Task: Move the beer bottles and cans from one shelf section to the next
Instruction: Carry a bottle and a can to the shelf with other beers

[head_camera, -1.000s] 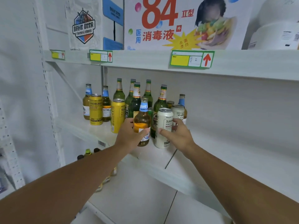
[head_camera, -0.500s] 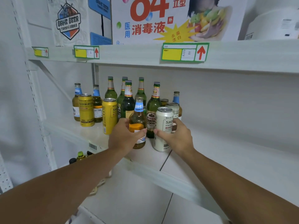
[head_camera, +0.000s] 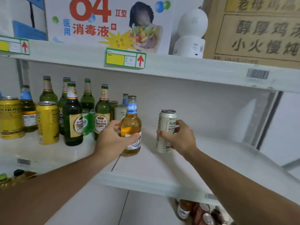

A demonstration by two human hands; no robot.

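Note:
My left hand (head_camera: 112, 140) grips an amber beer bottle (head_camera: 131, 127) with a blue neck label, upright just right of the seam between the two shelf sections. My right hand (head_camera: 180, 137) holds a white beer can (head_camera: 165, 127) upright, further right over the right shelf section (head_camera: 219, 153). Whether either base touches the shelf I cannot tell. On the left shelf section (head_camera: 40, 151) stand several green bottles (head_camera: 73, 114), two yellow cans (head_camera: 47, 122), more amber bottles and a white can (head_camera: 120, 112).
The shelf above (head_camera: 186, 67) carries a disinfectant carton, a white appliance and a brown carton, so headroom is low. A white upright (head_camera: 267, 120) closes the right section. Bottles and cans lie on the lower shelf at right (head_camera: 198, 211) and left (head_camera: 9, 177).
Both hands have carried the amber bottle and the white can to the right, away from the cluster and across the seam. The camera has turned right with them.

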